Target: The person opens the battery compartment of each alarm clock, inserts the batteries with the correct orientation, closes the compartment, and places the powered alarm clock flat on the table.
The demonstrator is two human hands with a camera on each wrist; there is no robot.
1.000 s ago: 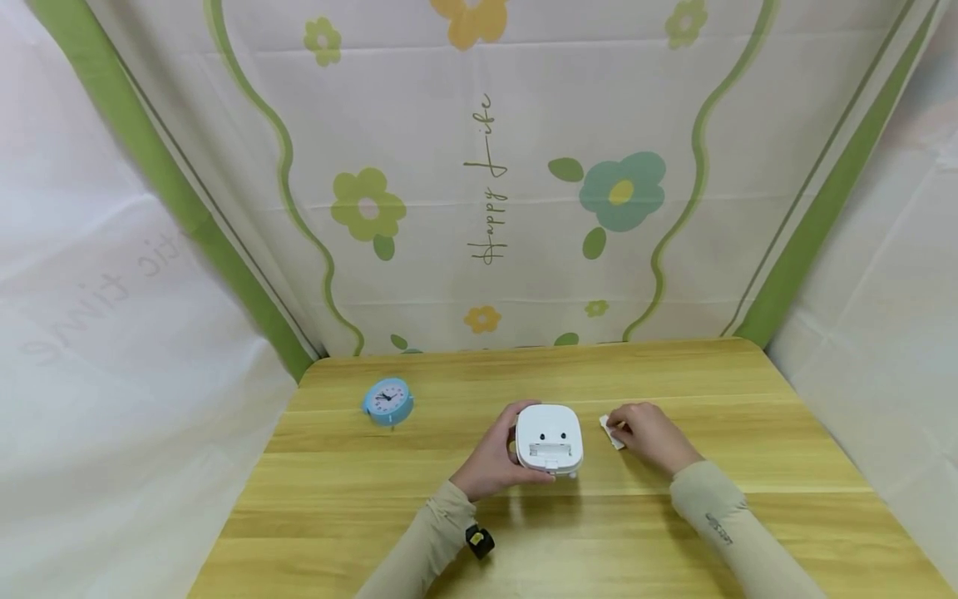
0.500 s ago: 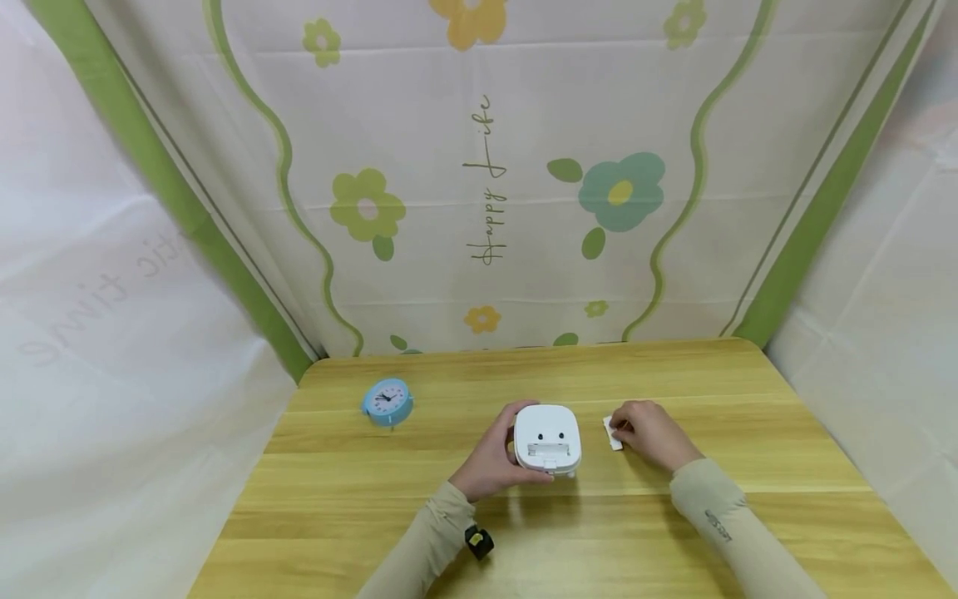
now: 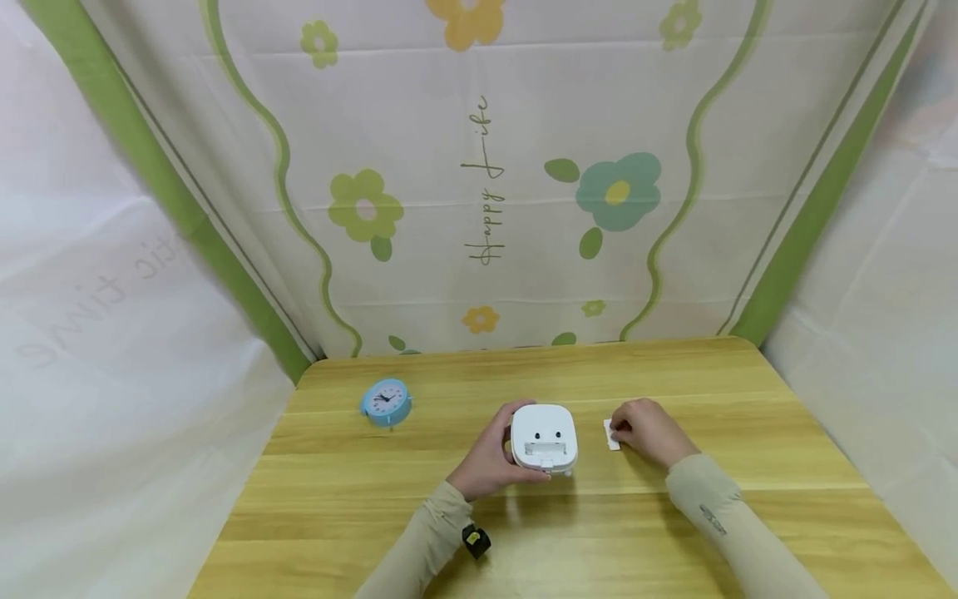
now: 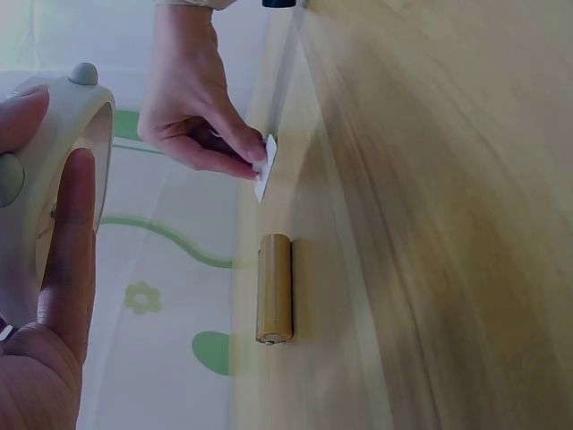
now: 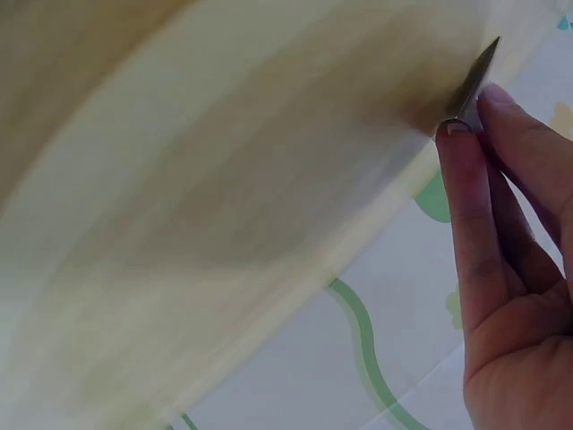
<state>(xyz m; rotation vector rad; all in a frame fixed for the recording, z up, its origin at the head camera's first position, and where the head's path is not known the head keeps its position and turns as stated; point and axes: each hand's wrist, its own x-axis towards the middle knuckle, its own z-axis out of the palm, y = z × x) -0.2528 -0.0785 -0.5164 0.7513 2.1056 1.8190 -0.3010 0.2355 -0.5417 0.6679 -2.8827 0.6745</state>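
My left hand (image 3: pixel 488 459) grips a white rounded-square device (image 3: pixel 545 423) by its left side, thumb along the lower edge. Its upward face has two dark dots and an uncovered battery slot (image 3: pixel 546 450). Rounded grey knobs (image 4: pixel 83 73) stick out of its rim in the left wrist view. To the right, my right hand (image 3: pixel 651 433) pinches a small flat white cover (image 3: pixel 610 435) between thumb and fingertips, close over the table. In the right wrist view this cover (image 5: pixel 474 79) looks dark and edge-on. A gold battery (image 4: pixel 275 288) lies on the table in the left wrist view.
A light blue alarm clock (image 3: pixel 387 403) stands at the back left of the wooden table (image 3: pixel 337 507). White cloth with printed flowers (image 3: pixel 419 125) hangs behind the back edge, and white cloth sides flank the table. A black strap piece (image 3: pixel 476 540) sits at my left wrist.
The white cover has turned from a slant to nearly upright in the head view, with my right fingers shifting slightly. My left hand keeps holding the device in about the same place.
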